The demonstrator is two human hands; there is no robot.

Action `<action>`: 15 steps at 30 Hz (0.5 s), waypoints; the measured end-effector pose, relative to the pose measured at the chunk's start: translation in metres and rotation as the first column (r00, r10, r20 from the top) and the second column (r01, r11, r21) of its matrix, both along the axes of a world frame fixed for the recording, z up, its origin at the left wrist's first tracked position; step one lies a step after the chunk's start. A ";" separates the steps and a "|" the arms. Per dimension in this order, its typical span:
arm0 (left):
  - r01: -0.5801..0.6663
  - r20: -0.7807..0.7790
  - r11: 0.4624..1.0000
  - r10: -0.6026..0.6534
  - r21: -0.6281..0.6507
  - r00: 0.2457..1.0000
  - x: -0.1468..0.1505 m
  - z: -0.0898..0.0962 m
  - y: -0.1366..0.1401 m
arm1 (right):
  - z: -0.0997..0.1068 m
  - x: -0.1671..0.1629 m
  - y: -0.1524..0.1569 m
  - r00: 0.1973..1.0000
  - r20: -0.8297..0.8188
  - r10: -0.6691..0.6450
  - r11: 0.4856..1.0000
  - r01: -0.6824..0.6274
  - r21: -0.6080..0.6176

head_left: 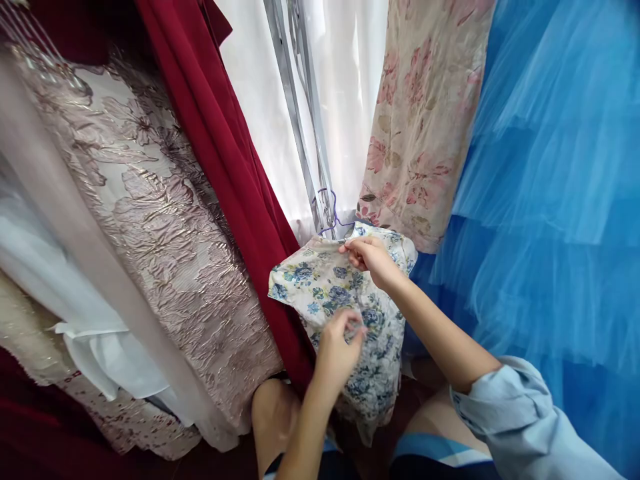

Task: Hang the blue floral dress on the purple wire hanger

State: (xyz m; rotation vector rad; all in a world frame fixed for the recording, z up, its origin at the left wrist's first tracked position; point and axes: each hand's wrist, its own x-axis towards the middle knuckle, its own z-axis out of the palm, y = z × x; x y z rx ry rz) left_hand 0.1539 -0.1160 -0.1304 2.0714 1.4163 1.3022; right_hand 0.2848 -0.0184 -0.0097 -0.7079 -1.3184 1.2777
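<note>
Blue-flowered garment (305, 272) is at centre to lower centre of frame, on the purple hanger (337, 219) in front of the metal stand (293, 83). Neckline up, hem toward bottom centre.

Handling, my read: light, soft, limp. Thin woven cloth, creases easily, not very slippery, little risk of breakage. Body will fold or swing if held from one spot. Best holds: neckline edge or shoulders, where the hanger backs the cloth; mid-body gives nothing firm to pull against.

Grip: right hand (369, 256) is at the neckline, just right of frame centre. Fingers curled, thumb and index look pinched closed on the neckline edge. Left hand (337, 347), lower centre, is in front of the mid-body: fingers bent, thumb near the fingertips, motion-blurred. Can't tell if it's closed on anything or touching the cloth.

Neighbours: red cloth (215, 147) along the left side, blue tulle (540, 167) on the right.
</note>
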 end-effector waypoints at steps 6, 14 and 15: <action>0.012 -0.108 0.918 0.034 0.397 0.994 -0.021 0.127 0.059 | -0.005 0.003 -0.003 1.000 0.028 -0.007 0.999 0.006 0.042; 0.023 -0.276 0.910 0.101 0.415 0.956 -0.014 0.140 0.081 | -0.040 -0.010 0.008 1.000 0.001 0.001 0.982 -0.001 0.188; -0.011 -0.240 0.900 0.128 0.436 0.962 -0.015 0.143 0.081 | -0.051 -0.014 0.009 1.000 0.019 -0.020 0.982 0.016 0.190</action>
